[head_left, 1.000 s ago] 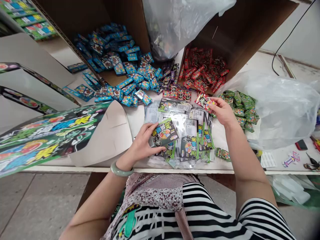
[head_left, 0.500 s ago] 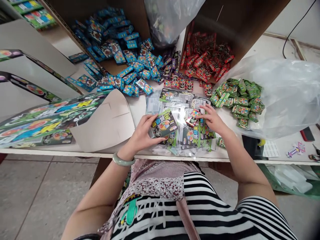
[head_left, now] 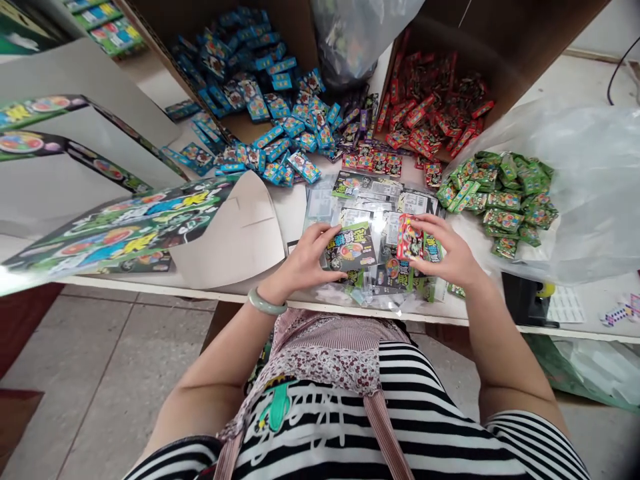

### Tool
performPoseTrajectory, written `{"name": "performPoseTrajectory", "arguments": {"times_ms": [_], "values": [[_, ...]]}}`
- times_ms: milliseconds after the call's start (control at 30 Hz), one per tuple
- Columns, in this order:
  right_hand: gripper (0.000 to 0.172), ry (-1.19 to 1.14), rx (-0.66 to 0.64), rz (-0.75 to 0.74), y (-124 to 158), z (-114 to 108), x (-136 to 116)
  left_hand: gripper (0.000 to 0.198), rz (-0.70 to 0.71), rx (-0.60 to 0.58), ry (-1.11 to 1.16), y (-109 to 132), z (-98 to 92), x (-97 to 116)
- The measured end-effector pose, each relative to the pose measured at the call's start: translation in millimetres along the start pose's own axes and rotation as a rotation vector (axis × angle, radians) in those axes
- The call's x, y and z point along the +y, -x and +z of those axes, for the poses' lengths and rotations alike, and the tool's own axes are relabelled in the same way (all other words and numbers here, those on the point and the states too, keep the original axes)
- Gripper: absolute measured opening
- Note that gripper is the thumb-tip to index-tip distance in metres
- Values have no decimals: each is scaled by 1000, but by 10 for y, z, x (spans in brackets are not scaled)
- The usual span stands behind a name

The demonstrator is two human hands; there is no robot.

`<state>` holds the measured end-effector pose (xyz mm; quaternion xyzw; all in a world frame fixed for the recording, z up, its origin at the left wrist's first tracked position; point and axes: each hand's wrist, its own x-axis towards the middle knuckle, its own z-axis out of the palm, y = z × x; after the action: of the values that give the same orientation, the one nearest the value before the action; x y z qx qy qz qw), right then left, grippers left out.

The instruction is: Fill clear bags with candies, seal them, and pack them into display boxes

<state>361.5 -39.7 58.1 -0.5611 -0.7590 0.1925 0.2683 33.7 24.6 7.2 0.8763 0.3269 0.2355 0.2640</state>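
Observation:
My left hand (head_left: 309, 259) grips a green and black printed bag (head_left: 351, 247) by its left edge, above a heap of the same clear-backed bags (head_left: 380, 200) on the white table (head_left: 280, 207). My right hand (head_left: 447, 257) pinches a small red candy packet (head_left: 409, 237) upright, right beside the open end of that bag. A green bangle sits on my left wrist.
Blue packets (head_left: 260, 100) spill from a cardboard box at the back left. Red packets (head_left: 430, 107) fill a box at the back right, and green packets (head_left: 505, 193) lie on a clear plastic sheet at the right. Folded printed cartons (head_left: 120, 227) lie on the left.
My right hand has brought the red packet from the back right pile down to the bag in my left hand. The camera view has shifted slightly.

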Motion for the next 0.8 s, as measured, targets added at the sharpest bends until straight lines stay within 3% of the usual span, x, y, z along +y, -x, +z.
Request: {"name": "performPoseTrajectory", "arguments": {"times_ms": [100,267,600,700,800], "values": [[60,46,-213,-186,0,-207,-157,100,65,-49,33,-26,18,-12],[53,223,-355,-276,-145,-264,-320,102,138,-124,44,-76,49,17],[53,206,-388,-307,-185,-344,-420,103,142,-79,57,-46,36,48],[51,175,-430,-299,-232,-294,-392,101,172,-74,63,-38,61,59],[62,135,-415,-256,-303,-173,-348,102,140,-46,76,-31,87,74]]}}
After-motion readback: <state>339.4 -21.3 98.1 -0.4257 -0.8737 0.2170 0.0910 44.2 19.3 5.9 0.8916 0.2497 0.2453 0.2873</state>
